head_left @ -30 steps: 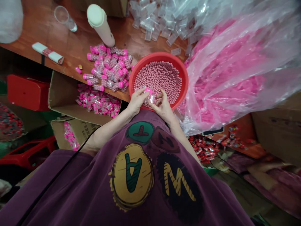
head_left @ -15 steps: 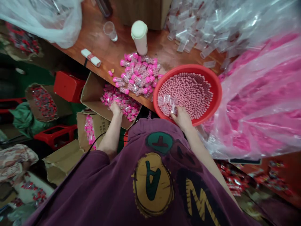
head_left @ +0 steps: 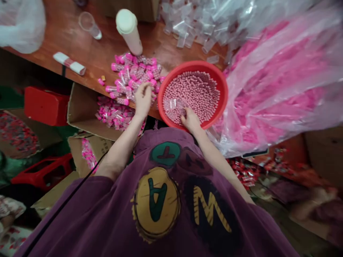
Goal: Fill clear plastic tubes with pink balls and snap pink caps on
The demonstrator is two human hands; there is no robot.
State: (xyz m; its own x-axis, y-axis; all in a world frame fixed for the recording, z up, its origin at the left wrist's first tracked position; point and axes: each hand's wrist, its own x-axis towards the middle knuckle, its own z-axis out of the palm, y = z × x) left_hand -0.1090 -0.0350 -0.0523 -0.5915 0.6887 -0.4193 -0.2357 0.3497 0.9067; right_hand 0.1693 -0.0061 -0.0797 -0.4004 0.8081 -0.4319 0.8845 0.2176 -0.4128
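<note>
My left hand [head_left: 143, 99] is over the near edge of a heap of small clear bottles with pink caps [head_left: 136, 73], filled with pink beads. Its fingers are loosely bent and apart, and I see nothing held between them. At the near left rim of a red basin [head_left: 224, 96], my right hand [head_left: 191, 120] grips a clear plastic container [head_left: 174, 105] by its near side. The container sits in the pink beads [head_left: 197, 89] that fill much of the basin; its exact shape is unclear. Below my left forearm, an open cardboard box [head_left: 80, 110] holds more pink-capped bottles [head_left: 115, 116].
A white lidded cup [head_left: 130, 32], a clear plastic cup [head_left: 89, 25] and a white roll [head_left: 69, 63] are on the wooden table [head_left: 104, 50]. Clear tubes [head_left: 184, 30] lie behind the basin. A bag of pink pieces [head_left: 276, 85] is at right. Red stools [head_left: 44, 105] are at left.
My left hand has lifted out of the cardboard box and moved up and right to the bottles on the table. My right hand stays at the basin with the container. The view has shifted.
</note>
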